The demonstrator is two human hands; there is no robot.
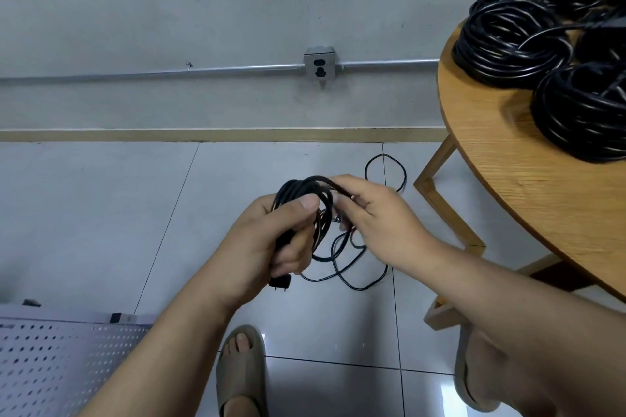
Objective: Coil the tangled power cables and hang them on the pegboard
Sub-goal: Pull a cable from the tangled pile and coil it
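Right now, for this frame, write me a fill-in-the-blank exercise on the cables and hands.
The left hand grips the cable coil, the right hand pinches a strand, and the slack trails on the tiled ____.
The finished coils lie on the round ____ table.
The pegboard shows at the lower ____ of the view.
Missing: floor; wooden; left.

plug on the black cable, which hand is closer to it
Left. The plug sticks out just below the left hand, which grips the coil. The right hand pinches a strand at the coil's top, higher and off to the right of the plug.
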